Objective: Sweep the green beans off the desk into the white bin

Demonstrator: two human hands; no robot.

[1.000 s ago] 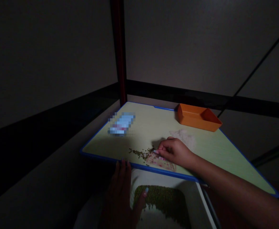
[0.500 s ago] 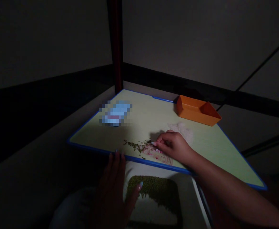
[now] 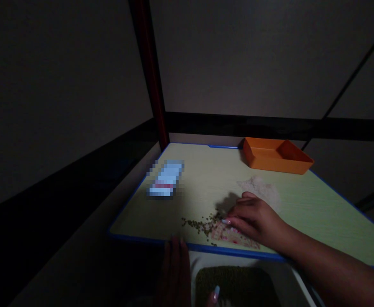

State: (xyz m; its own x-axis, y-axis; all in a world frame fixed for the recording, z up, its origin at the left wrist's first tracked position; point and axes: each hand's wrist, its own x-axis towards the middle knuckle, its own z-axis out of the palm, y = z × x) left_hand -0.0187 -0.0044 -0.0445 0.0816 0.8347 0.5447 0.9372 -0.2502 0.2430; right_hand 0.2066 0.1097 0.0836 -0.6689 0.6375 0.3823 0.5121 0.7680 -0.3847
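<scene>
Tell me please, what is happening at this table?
A person's right hand has its fingers bent beside small scattered green grains on the pale green, blue-edged table. The left hand is at the front edge, thumb over a white container with more grains. An orange rectangular tray sits at the back right.

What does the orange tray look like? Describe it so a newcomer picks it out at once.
Find the pale, blue-rimmed table. Look to its far right part, beyond the right hand and the whitish patch. There sits the orange tray, open-topped with raised walls, unlike the flat-looking, blurred pale-blue item on the left.
</scene>
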